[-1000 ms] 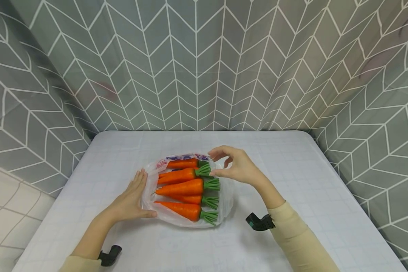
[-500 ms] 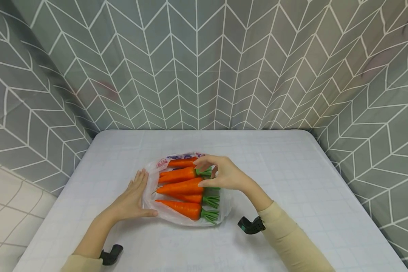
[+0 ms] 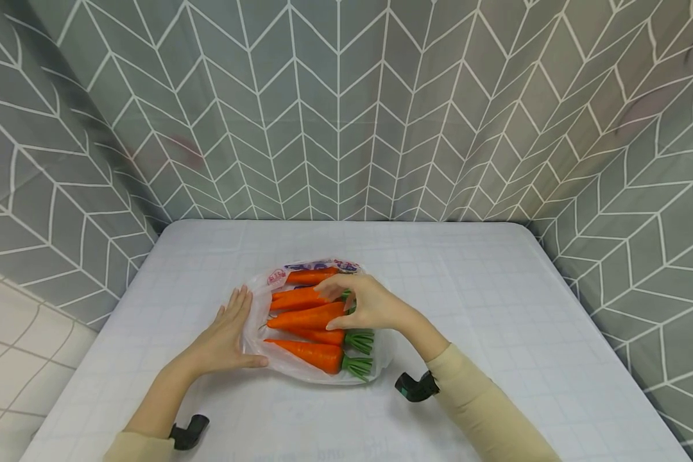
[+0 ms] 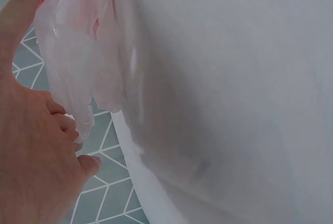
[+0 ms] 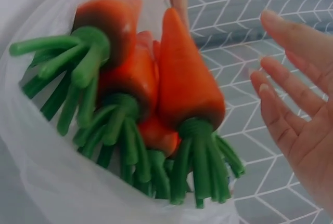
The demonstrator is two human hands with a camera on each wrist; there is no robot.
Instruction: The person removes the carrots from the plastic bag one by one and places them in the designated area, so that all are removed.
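Note:
Several orange carrots (image 3: 307, 317) with green stem tops (image 5: 200, 161) lie side by side in a thin white plastic bag (image 3: 291, 375). Flat against the bag's left edge is my left hand (image 3: 222, 337), fingers extended and thumb spread toward the near side. In the left wrist view, that hand (image 4: 36, 151) is beside the crumpled bag (image 4: 78, 52). Above the carrots' right part hovers my right hand (image 3: 369, 305), its thumb and fingers apart and partly bent. It hides some of the green tops. In the right wrist view, the right hand (image 5: 302, 99) appears apart from the nearest carrot (image 5: 188, 78).
The bag sits mid-table on a white cloth-covered table (image 3: 468, 276). Grey patterned curtains (image 3: 335, 128) stand behind the table and along its sides. Black wrist devices (image 3: 417, 387) are strapped at both sleeves. Red and blue print (image 3: 323, 264) marks the bag's far edge.
My right hand has moved left and slightly nearer, from beside the green tops to over the middle carrots. My left hand stays at the bag's left edge; the carrots look unmoved.

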